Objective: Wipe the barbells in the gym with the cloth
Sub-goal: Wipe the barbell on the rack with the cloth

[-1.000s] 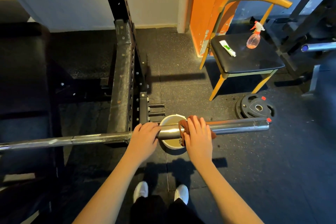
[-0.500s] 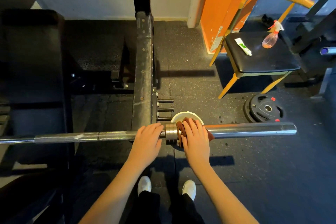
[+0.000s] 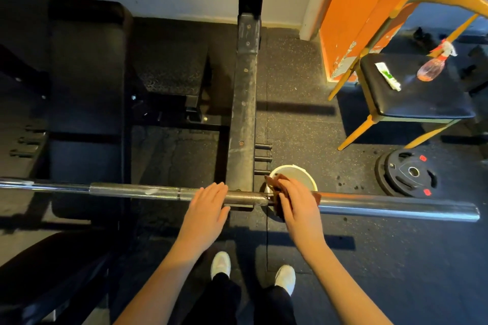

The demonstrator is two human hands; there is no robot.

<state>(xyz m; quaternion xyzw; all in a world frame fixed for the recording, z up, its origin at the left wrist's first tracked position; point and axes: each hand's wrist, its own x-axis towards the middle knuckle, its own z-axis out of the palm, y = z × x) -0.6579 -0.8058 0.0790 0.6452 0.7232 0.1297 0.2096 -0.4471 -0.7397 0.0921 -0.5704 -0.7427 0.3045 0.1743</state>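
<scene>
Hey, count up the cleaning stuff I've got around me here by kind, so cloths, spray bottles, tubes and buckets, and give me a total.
Cloth: 1
Spray bottle: 1
Tube: 1
Bucket: 1
Total: 4
</scene>
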